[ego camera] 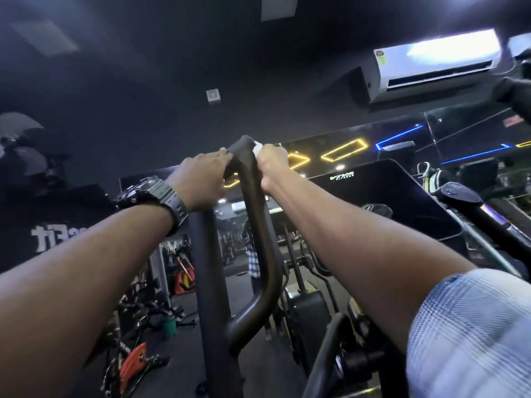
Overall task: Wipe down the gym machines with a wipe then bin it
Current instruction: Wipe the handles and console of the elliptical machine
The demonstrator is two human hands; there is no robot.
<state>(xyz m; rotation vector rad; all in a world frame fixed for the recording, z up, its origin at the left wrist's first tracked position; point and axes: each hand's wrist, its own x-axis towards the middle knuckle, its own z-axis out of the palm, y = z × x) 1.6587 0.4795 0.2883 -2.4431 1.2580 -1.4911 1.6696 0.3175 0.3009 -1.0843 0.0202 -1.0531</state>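
Note:
A dark curved handle bar of a gym machine rises in the middle of the head view. My left hand, with a black watch on its wrist, grips the bar's bent top from the left. My right hand grips the same top from the right and holds a white wipe against the bar. Only a small corner of the wipe shows above the fingers.
A black console panel with a white logo stands to the right. Another machine handle lies at far right. A wall air conditioner hangs above. A mirror behind shows gym gear; orange weight plates lie on the floor at lower left.

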